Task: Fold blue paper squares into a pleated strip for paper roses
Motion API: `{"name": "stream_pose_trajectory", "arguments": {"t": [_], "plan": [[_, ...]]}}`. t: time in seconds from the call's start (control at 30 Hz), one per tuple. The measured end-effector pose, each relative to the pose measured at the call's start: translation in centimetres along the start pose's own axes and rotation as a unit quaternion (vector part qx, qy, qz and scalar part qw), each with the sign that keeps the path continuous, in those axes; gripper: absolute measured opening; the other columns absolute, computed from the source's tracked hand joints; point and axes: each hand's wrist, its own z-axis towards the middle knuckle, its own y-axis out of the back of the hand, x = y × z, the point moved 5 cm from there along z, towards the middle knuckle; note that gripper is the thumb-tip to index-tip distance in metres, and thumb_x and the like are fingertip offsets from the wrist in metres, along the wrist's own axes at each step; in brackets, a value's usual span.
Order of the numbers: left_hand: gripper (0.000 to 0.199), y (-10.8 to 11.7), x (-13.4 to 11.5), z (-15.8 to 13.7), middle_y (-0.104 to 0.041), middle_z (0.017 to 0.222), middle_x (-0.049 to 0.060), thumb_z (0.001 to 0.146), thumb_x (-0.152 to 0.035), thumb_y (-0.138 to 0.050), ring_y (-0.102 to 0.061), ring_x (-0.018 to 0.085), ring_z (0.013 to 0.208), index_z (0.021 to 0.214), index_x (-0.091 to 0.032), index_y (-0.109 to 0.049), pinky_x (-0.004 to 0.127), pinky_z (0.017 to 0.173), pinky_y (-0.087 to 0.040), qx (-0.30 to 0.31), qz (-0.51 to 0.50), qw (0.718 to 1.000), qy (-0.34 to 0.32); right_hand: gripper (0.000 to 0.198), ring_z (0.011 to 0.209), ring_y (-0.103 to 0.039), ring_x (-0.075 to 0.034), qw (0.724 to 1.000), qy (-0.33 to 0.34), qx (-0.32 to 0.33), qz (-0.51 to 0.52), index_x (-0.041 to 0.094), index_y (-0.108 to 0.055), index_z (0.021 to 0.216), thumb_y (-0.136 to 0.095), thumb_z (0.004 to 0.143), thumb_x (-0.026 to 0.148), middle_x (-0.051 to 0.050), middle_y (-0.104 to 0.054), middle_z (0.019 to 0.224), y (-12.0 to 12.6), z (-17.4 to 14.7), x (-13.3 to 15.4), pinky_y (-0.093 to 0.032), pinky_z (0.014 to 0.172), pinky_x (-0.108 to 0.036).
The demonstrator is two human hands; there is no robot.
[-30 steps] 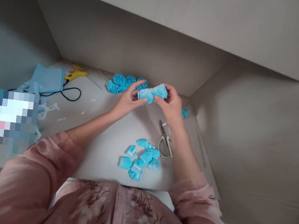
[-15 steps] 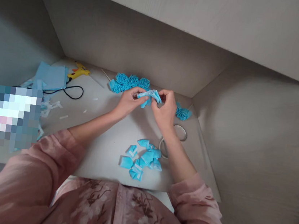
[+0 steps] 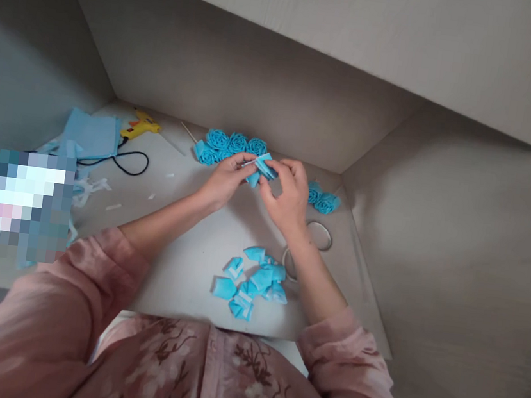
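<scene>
Between my hands, above the middle of the table, is a folded piece of light blue fabric (image 3: 263,167) that looks like face-mask material. My left hand (image 3: 226,180) pinches its left side between thumb and fingers. The thumb and fingers of my right hand (image 3: 288,194) close on its right edge. Just behind my left hand lie several blue fabric roses (image 3: 236,144), partly covered by my fingers. More blue roses (image 3: 326,202) rest to the right of my right hand. Nearer my body is a loose pile of folded blue fabric pieces (image 3: 261,280).
A yellow glue gun (image 3: 143,124) with a black cord lies at the back left, beside stacked blue fabric sheets (image 3: 90,134). White strap scraps (image 3: 91,190) are at the left. Tape rolls (image 3: 319,236) lie by my right forearm. Panels enclose the table's back and right.
The fabric between my hands has been folded narrower and turned. My right hand has shifted slightly left, with its fingers reaching over the piece.
</scene>
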Motion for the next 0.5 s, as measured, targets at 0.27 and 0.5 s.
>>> {"name": "stream_pose_trajectory", "arguments": {"t": [0.27, 0.5], "plan": [[0.034, -0.3, 0.0, 0.1, -0.072, 0.097, 0.005, 0.085, -0.052, -0.071, -0.069, 0.019, 0.095, 0.093, -0.019, -0.068, 0.034, 0.087, -0.054, 0.026, -0.052, 0.998, 0.038, 0.034, 0.103, -0.060, -0.026, 0.999, -0.011, 0.039, -0.018, 0.025, -0.068, 0.121, -0.062, 0.090, 0.036, -0.010, -0.062, 0.110, -0.4, 0.0, -0.4, -0.051, 0.093, -0.046], [0.019, 0.4, 0.5, 0.6, -0.073, 0.089, 0.004, 0.080, -0.027, -0.067, -0.070, 0.020, 0.082, 0.097, -0.020, -0.068, 0.039, 0.085, -0.056, 0.015, -0.131, 0.986, 0.106, 0.053, 0.123, -0.057, -0.028, 0.993, -0.060, 0.062, 0.081, 0.031, -0.048, 0.146, -0.054, 0.093, 0.030, -0.008, -0.064, 0.130, 0.8, 0.7, -1.0, -0.046, 0.108, -0.050]]}}
